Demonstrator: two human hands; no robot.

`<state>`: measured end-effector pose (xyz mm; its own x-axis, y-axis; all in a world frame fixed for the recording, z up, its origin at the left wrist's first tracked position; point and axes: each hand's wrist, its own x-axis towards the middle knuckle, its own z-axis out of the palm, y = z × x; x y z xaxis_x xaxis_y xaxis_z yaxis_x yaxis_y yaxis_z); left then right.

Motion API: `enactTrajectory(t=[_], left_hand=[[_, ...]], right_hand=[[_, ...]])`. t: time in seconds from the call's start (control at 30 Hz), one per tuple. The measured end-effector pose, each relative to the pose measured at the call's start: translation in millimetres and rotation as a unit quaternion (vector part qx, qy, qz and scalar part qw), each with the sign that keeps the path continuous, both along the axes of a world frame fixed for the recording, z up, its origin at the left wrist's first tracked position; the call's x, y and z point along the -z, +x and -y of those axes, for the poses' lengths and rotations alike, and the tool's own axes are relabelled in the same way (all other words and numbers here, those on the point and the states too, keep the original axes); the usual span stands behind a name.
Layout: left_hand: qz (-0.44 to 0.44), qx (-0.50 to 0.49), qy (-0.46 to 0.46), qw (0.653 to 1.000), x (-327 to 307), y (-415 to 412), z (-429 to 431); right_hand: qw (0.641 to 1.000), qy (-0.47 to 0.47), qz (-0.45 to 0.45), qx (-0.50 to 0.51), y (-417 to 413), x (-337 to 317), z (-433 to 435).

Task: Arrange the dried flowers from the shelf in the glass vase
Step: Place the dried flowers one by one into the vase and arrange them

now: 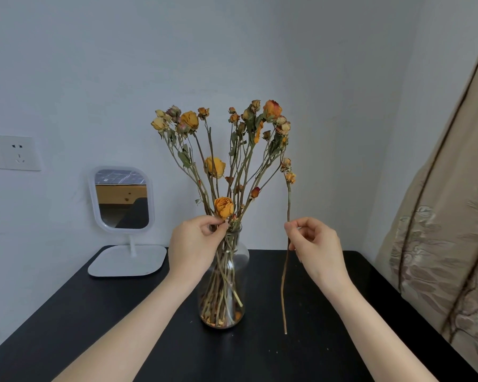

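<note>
- Dried flowers are being held upright in a glass vase standing near the middle of a black table; orange and yellow rose heads are fanning out above the neck, stems crossing inside the clear body.
- Loose petal bits are being seen at the bottom of the vase, among the stem ends.
- Left hand is being kept at the vase mouth; its grip is being pressed together, thumb and fingertips pinching a short orange rose just below the bloom, the head sitting right above the rim.
- Right hand is being held to the right of the vase, apart from it; its grip is being closed thumb-to-forefinger on a single long stem.
- That single stem is being kept nearly vertical, small faded buds at its top leaning toward the bunch; its cut end is hanging close to the table, contact not being clear.
- White stand mirror is being noted on the table's far left corner, well apart from the vase.
- Wall socket plate is being seen on the left wall; a patterned beige curtain is hanging along the right edge.
</note>
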<state>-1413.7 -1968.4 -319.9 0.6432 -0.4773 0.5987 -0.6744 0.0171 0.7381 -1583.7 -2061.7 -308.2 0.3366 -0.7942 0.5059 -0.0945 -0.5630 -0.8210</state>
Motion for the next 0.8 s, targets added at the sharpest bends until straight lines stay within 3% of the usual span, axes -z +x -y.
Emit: enactTrajectory(t=[0.1, 0.2, 0.4, 0.6, 0.8], left_hand=[[-0.007, 0.01, -0.042, 0.999, 19, 2, -13], [-0.079, 0.029, -0.054, 0.995, 28, 9, -17], [-0.162, 0.203, 0.116, 0.959, 16, 28, 6], [-0.169, 0.204, 0.125, 0.956, 18, 33, 23], [-0.151, 0.143, 0.103, 0.973, 19, 22, 24]], right_hand=[[1.0, -0.001, 0.008, 0.004, -1, 0, 0], [1.0, -0.009, 0.029, 0.001, -1, -4, -3], [0.993, -0.019, 0.116, -0.023, 5, -29, -7], [0.983, -0.074, 0.17, -0.008, 11, -54, -8], [0.98, -0.09, 0.18, -0.002, 14, -61, -10]])
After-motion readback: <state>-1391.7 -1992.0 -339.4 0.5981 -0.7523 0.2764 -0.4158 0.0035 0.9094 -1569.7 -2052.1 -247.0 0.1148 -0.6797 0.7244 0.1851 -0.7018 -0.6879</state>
